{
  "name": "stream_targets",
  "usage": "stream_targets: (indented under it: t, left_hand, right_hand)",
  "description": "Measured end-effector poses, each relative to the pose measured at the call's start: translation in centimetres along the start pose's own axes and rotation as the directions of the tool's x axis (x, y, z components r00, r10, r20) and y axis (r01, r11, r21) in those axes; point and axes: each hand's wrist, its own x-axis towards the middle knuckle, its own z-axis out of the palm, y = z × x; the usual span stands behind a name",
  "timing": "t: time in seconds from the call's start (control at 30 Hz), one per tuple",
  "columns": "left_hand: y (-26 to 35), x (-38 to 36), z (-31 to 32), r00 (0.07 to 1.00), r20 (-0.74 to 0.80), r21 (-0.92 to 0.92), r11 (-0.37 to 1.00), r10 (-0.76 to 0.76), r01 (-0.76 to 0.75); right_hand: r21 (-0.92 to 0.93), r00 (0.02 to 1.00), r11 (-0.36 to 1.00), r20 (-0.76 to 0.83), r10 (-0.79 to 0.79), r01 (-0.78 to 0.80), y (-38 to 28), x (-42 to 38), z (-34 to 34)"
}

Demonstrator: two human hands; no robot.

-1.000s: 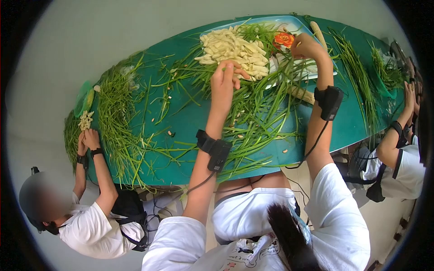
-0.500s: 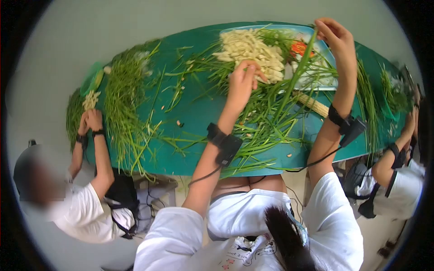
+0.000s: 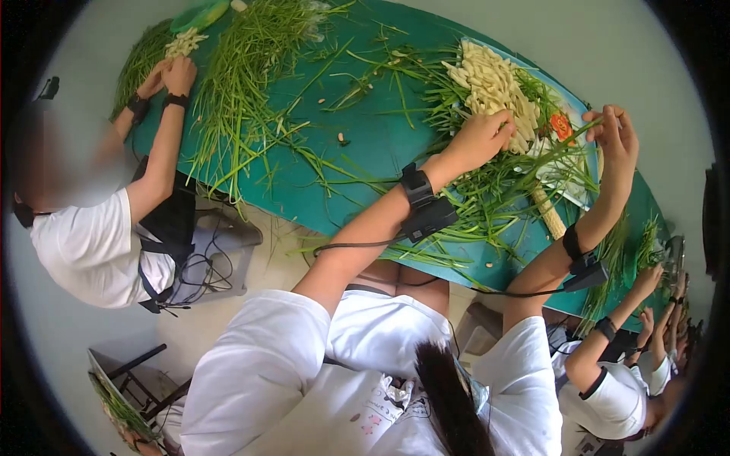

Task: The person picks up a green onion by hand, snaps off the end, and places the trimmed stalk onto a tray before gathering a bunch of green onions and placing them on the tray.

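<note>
My left hand (image 3: 487, 140) is closed, fingertips pinched beside the pile of pale peeled pieces (image 3: 490, 83); what it holds, if anything, is too small to name. At the right, my right hand (image 3: 614, 133) is raised near the tray's far edge, its fingers closed on the end of a long green stalk (image 3: 566, 143). That stalk slants down over the heap of green stalks (image 3: 487, 209). A pale corn cob (image 3: 547, 213) lies below the tray (image 3: 584, 171), and an orange-red item (image 3: 561, 127) is on the tray.
Another large heap of green stalks (image 3: 243, 83) lies on the green table (image 3: 365, 140) at the left. A co-worker's hands (image 3: 169, 77) work beside a small pale pile (image 3: 185, 43) and a green basket (image 3: 199, 15). More people sit at the far right.
The view has turned, shifting the table's contents toward the right. My right hand's stalk now lies lower and flatter, and my left hand has moved off the pale pile's front edge.
</note>
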Motion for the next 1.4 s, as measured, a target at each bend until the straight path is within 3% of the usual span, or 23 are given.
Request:
stream_targets:
  t: [0.1, 0.27, 0.3, 0.43, 0.5, 0.67, 0.8, 1.03, 1.1, 1.27, 1.33, 1.4]
  left_hand:
    - [-0.7, -0.1, -0.2, 1.0, -0.014, 0.031, 0.999, 0.02, -0.019]
    - [-1.1, 0.0, 0.0, 0.999, -0.014, 0.156, 0.987, 0.031, -0.029]
    - [-1.7, 0.0, 0.2, 0.994, -0.038, 0.162, 0.982, 0.102, -0.095]
    - [-2.3, -0.3, 0.1, 0.992, -0.003, 0.169, 0.978, 0.125, -0.123]
    - [-2.3, -0.3, 0.1, 0.988, -0.029, 0.188, 0.971, 0.153, -0.145]
    - [-1.7, -0.5, 0.0, 0.991, 0.023, 0.148, 0.98, 0.131, -0.133]
    - [-1.1, -0.8, 0.3, 0.993, 0.082, 0.285, 0.952, 0.087, -0.107]
    - [-1.0, -0.9, -0.3, 0.982, 0.046, 0.299, 0.936, 0.181, -0.186]
    - [-0.1, -1.0, -0.7, 0.992, 0.12, 0.339, 0.939, 0.027, -0.067]
    - [-0.6, -0.8, -0.4, 0.993, 0.114, 0.33, 0.943, -0.008, -0.03]
    - [-0.8, -0.7, -0.3, 0.995, 0.056, 0.256, 0.962, 0.079, -0.091]
    - [-0.7, -0.8, -0.3, 0.997, 0.065, 0.221, 0.974, 0.04, -0.054]
  right_hand:
    - [0.105, 0.999, 0.994, -0.027, -0.02, 0.023, -0.2, -1.0, 0.9]
    - [-0.011, 0.999, 1.0, -0.039, -0.025, 0.025, -1.5, -4.9, 3.1]
    - [0.008, 0.998, 0.999, -0.053, -0.036, 0.037, -1.1, -5.8, 3.0]
    - [0.014, 0.983, 0.999, -0.179, -0.028, 0.03, -1.0, -10.7, 2.9]
    - [-0.042, 0.935, 0.999, -0.355, 0.003, -0.019, -0.8, -13.6, 2.1]
    - [0.07, 0.891, 0.998, -0.453, 0.034, -0.002, 1.7, -20.4, -0.3]
    - [0.132, 0.843, 0.991, -0.535, 0.061, 0.012, 1.0, -23.7, -1.2]
    - [0.142, 0.836, 0.988, -0.532, 0.134, -0.068, 0.0, -25.7, -3.1]
    - [0.158, 0.825, 0.983, -0.54, 0.165, -0.093, -0.2, -25.6, -3.5]
    - [0.193, 0.813, 0.978, -0.554, 0.179, -0.084, 0.2, -25.1, -4.8]
    - [0.133, 0.81, 0.984, -0.559, 0.176, -0.122, -0.3, -24.4, -5.4]
    - [0.054, 0.802, 0.985, -0.574, 0.166, -0.165, -0.4, -23.7, -6.5]
